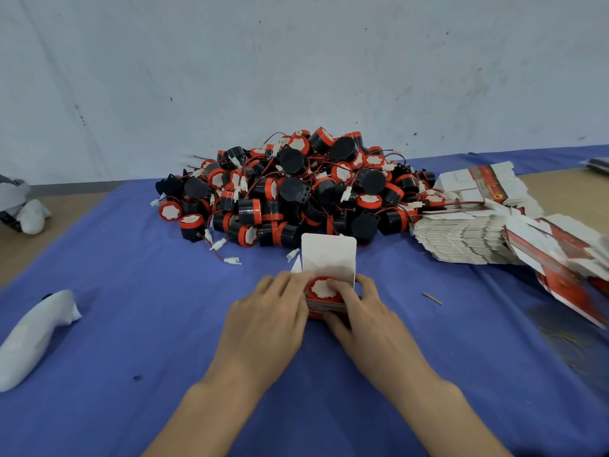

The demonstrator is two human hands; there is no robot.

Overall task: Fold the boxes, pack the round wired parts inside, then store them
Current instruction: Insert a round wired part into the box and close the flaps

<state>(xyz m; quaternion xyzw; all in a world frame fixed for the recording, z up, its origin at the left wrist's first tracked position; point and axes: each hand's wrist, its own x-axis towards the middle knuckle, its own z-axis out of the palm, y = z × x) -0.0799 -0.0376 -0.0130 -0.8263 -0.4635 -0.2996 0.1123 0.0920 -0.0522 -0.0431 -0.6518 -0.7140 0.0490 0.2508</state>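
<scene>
Head view: a small red-and-white folded cardboard box (324, 306) stands just in front of the heap of black-and-red round wired parts (296, 189), with its white lid flap upright. One black round part with a red rim and white face (321, 287) sits in the box mouth, its face still level with the opening. The left hand (267, 311) grips the box's left side with curled fingers. The right hand (362, 311) pinches the other side, thumb on the front face and fingertips on the part's rim. The two hands are close together, both clamped on the box.

To seat the part well, I would press evenly on the rim while the left hand braces the wall, so that the card does not buckle. The lead is hidden, so check that it is tucked in before the flap comes down.

The blue cloth (131, 341) covers the table. Right of the heap lie fanned stacks of flat unfolded cartons (461, 239). Well to the heap's left, nearer the person, lies a white wrapped bundle (36, 331). Behind the heap rises a scuffed white wall (296, 61).
</scene>
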